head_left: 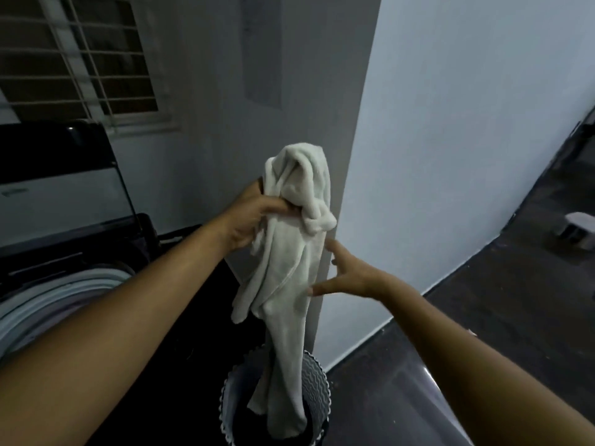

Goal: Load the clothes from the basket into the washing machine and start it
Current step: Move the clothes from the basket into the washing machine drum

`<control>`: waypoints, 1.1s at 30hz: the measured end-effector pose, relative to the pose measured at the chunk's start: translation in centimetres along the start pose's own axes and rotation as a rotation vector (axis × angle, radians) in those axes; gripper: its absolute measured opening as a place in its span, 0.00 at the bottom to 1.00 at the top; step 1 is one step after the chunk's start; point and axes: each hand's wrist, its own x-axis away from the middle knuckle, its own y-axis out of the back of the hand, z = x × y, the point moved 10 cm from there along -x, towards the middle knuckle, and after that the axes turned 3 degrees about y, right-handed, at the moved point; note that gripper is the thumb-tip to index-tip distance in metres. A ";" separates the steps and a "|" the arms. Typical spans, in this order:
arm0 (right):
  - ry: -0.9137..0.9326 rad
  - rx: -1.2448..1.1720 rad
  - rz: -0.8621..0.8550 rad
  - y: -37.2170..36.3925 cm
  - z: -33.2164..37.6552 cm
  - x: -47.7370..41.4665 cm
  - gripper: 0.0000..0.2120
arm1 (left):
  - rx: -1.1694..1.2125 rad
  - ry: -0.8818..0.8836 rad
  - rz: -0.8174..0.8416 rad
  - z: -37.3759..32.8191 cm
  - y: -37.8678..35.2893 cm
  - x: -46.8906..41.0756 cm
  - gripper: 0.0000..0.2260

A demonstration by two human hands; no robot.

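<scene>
A long pale white garment hangs in the middle of the view, bunched at its top. My left hand is shut on the bunched upper part, holding it up high. The garment's lower end dangles down into the grey laundry basket on the floor below. My right hand is open with fingers spread, its fingertips touching the garment's right side halfway down. The top-loading washing machine stands at the left with its dark lid raised and its pale drum rim showing.
A white wall corner juts out just behind the garment. A barred window is at the upper left. Dark floor stretches to the right, where a small grey block lies.
</scene>
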 end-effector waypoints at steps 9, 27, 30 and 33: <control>0.045 -0.364 -0.193 2.9 1.9 -1.9 0.11 | -0.138 -0.137 0.023 -6.8 2.9 -0.3 0.21; 0.016 -0.283 0.083 5.8 1.7 -1.9 0.16 | -0.366 0.280 -0.427 5.7 14.6 1.4 0.07; -0.026 -0.296 0.131 5.2 0.8 -1.8 0.20 | -0.253 0.239 -0.413 5.1 14.7 1.6 0.08; -0.090 -0.284 0.208 3.7 -0.3 -1.4 0.28 | -0.162 0.198 -0.364 3.7 13.8 1.8 0.18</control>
